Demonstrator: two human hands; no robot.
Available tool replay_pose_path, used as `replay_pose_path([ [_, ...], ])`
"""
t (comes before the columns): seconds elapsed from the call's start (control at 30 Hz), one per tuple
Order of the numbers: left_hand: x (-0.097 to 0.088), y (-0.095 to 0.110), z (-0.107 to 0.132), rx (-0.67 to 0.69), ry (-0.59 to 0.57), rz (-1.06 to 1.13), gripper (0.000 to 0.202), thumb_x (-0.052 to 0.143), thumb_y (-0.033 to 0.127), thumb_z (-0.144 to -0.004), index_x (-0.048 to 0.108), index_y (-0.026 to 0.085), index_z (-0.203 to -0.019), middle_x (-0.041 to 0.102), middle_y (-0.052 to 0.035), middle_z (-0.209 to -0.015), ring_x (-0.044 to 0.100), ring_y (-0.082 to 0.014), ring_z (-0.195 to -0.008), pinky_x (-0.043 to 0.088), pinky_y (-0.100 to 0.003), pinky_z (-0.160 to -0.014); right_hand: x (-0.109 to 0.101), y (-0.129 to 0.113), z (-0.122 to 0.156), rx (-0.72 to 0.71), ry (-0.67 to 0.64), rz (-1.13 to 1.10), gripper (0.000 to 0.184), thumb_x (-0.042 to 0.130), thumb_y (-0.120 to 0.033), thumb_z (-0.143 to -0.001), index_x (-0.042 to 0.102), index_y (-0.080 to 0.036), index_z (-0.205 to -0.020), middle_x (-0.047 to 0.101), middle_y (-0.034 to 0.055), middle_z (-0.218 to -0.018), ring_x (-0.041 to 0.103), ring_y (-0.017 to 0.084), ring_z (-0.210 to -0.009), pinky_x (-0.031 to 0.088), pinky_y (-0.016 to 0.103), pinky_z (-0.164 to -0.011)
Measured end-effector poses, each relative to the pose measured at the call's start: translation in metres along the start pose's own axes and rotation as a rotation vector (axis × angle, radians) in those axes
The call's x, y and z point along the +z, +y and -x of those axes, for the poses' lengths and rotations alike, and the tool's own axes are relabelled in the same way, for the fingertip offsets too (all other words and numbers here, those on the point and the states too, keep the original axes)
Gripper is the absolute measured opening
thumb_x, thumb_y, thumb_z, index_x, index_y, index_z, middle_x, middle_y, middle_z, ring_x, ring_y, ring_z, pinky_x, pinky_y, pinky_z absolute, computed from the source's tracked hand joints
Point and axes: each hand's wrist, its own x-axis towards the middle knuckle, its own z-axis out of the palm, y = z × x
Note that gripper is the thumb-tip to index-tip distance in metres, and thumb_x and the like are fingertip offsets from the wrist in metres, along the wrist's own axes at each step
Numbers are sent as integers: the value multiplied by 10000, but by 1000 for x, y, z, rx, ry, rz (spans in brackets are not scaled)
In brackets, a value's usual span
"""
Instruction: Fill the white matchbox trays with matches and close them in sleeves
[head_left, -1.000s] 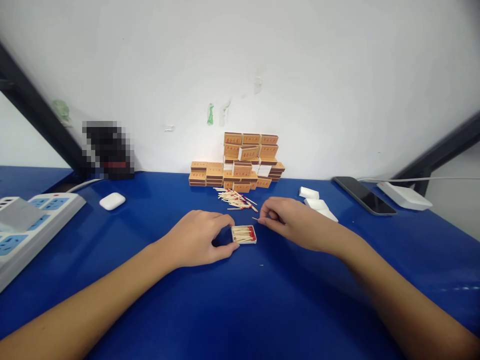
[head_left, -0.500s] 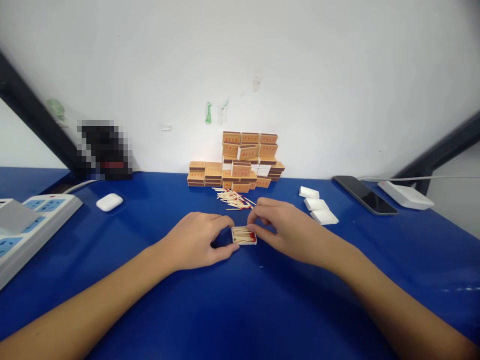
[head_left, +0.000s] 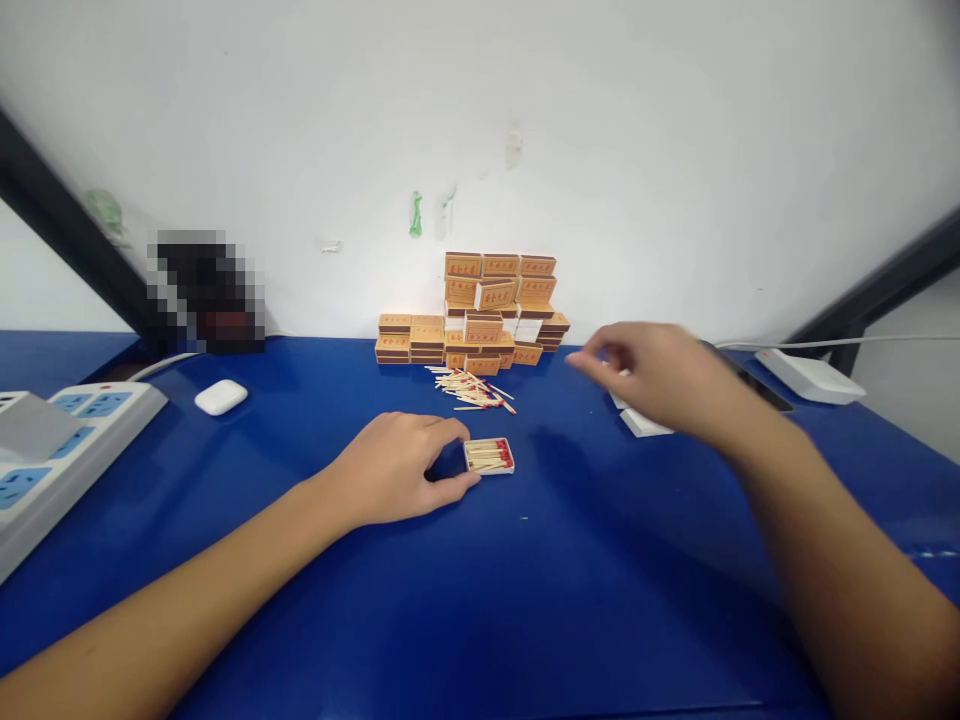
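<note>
A small white matchbox tray (head_left: 489, 470) filled with red-tipped matches lies on the blue table. My left hand (head_left: 405, 465) grips its left end between the thumb and a finger. Over to the right, my right hand (head_left: 645, 375) is raised near white empty-looking trays (head_left: 646, 424), partly hiding them. Its fingers look apart with nothing visible in them, slightly blurred by motion. Behind the filled tray, loose matches (head_left: 474, 388) lie in a pile. Beyond that pile, orange matchboxes (head_left: 481, 330) are stacked against the wall.
On the left are a power strip (head_left: 82, 440) and a white earbud case (head_left: 221, 397). A dark phone (head_left: 757, 388), partly behind my right hand, and a white box (head_left: 810, 376) with a cable lie at the right. Dark metal bars (head_left: 67, 225) slant along both sides.
My right hand has left the filled tray and moved right and away from me, over the white trays. My left hand stays at the filled tray. The view has tilted slightly.
</note>
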Motion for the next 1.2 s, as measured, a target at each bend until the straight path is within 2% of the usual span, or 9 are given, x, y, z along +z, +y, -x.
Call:
replay_pose_path([
  [0.1, -1, 0, -1, -21, 0, -8, 341, 650, 469, -935, 719, 215, -1151, 613, 27, -681, 565, -145, -585, 351, -277, -573, -3, 57, -10, 272, 63, 183, 443, 605, -644, -910, 717, -220, -853, 752, 117, -915, 654, 284, -775, 401, 361, -628],
  [0.17, -1, 0, -1, -31, 0, -18, 332, 637, 475, -942, 720, 222, -1139, 609, 30, -673, 558, -145, -577, 338, -280, -564, 5, 84, -14, 316, -35, 167, 545, 543, -722, -906, 727, -209, -896, 767, 133, -960, 681, 306, -811, 438, 378, -642],
  [0.27, -2, -2, -1, -42, 11, -36, 332, 620, 487, -953, 715, 229, -1139, 611, 30, -677, 557, -150, -582, 331, -287, -567, 20, 97, -17, 302, -130, 168, 555, 565, -714, -884, 733, -188, -937, 779, 153, -1015, 707, 328, -871, 482, 396, -678],
  [0.53, -4, -7, 1, -74, 4, -41, 333, 612, 479, -959, 708, 222, -1147, 619, 20, -697, 571, -162, -604, 349, -296, -582, 44, 62, -21, 33, -4, 108, 336, 565, -480, -944, 709, -176, -948, 745, 139, -976, 674, 287, -882, 490, 392, -770],
  [0.67, -4, -7, 1, -75, -1, -37, 341, 598, 483, -968, 707, 214, -1148, 615, 14, -693, 573, -167, -600, 352, -298, -573, 50, 50, -28, -48, 90, 14, 322, 597, -392, -921, 699, -160, -1121, 720, 132, -998, 651, 285, -896, 491, 409, -822],
  [0.8, -3, -7, 0, -63, -3, -25, 338, 587, 480, -977, 701, 213, -1150, 618, 12, -688, 581, -165, -601, 347, -289, -568, 54, 38, -51, 207, 207, -279, 400, 689, -367, -855, 691, -167, -1201, 733, 124, -1095, 646, 256, -884, 488, 414, -886],
  [1.0, -3, -7, -1, -79, -11, -22, 343, 584, 479, -985, 695, 215, -1173, 638, 6, -703, 590, -173, -608, 339, -286, -566, 62, 30, -87, 532, 209, -537, 303, 727, -456, -824, 686, -166, -745, 684, 82, -720, 614, 211, -688, 479, 327, -625],
  [1.1, -2, -8, 0, -84, -15, -14, 355, 589, 486, -983, 692, 214, -1185, 645, 4, -709, 596, -175, -612, 348, -285, -565, 57, 34, -88, 631, 205, -635, 292, 772, -435, -768, 659, -173, -702, 594, 42, -632, 559, 192, -644, 447, 310, -553],
  [1.2, -1, -8, 0, -83, -7, -18, 347, 586, 476, -987, 690, 218, -1195, 643, 8, -706, 594, -172, -605, 361, -290, -568, 41, 40, -77, 683, 215, -732, 276, 778, -419, -749, 630, -187, -728, 589, 57, -708, 540, 189, -677, 443, 302, -531],
])
